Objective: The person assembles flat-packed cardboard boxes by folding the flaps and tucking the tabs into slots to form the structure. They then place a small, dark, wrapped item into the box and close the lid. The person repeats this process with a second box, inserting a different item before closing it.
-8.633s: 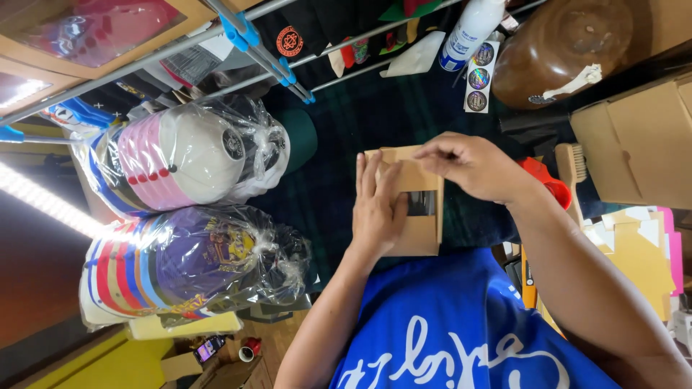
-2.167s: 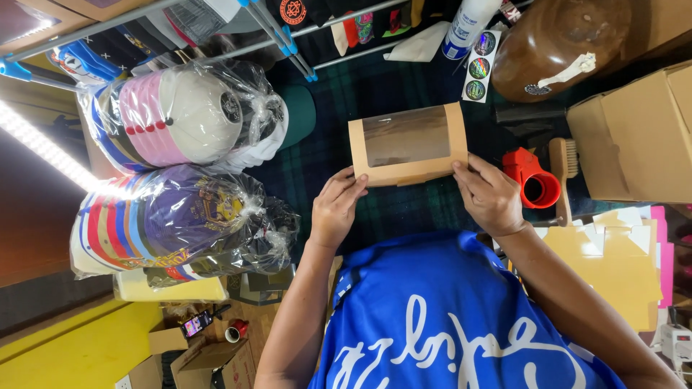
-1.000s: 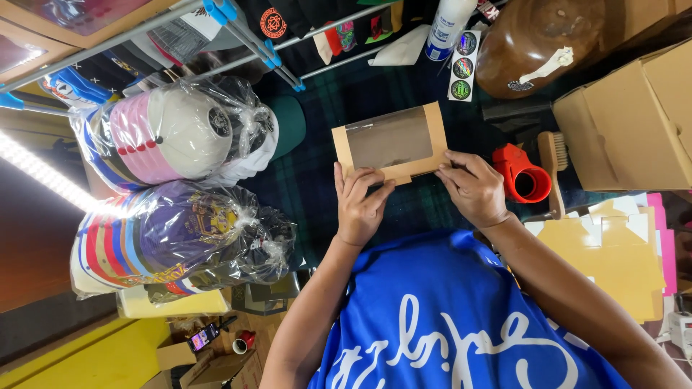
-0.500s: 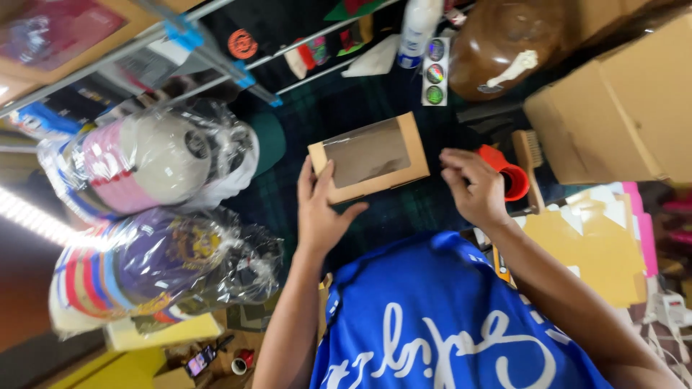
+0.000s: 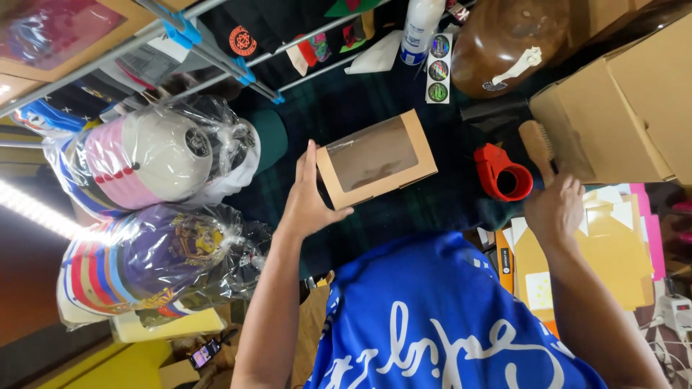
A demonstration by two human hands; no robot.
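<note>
Dark green plaid cloth (image 5: 360,101) covers the work surface, which is crowded on every side. At its middle a flat brown cardboard box (image 5: 377,158) with a clear window in its lid is lying, slightly turned. The left hand (image 5: 306,198) is held against the box's near left corner, fingers straight and spread, the thumb pressed along the near edge; nothing is clasped. The right hand (image 5: 555,209) is set well apart from the box, closed around the handle of a wooden brush (image 5: 537,144), whose bristles cannot be made out. Just beside it a red tape dispenser (image 5: 503,173) is seen.

Two clear plastic bags of stacked caps (image 5: 155,209) are piled on the left, under metal rods with blue clips (image 5: 216,47). A white bottle (image 5: 419,29), a strip of round stickers (image 5: 437,68) and a brown rounded jug (image 5: 508,43) are placed along the far edge. Plain cardboard boxes (image 5: 627,108) are stacked on the right, with yellow flat card sheets (image 5: 613,252) beside them.

Much of the near cloth is hidden by a blue printed shirt (image 5: 447,324). The bottle and the boxes are cut off by the frame, and the caps are blurred by wrinkled plastic.
</note>
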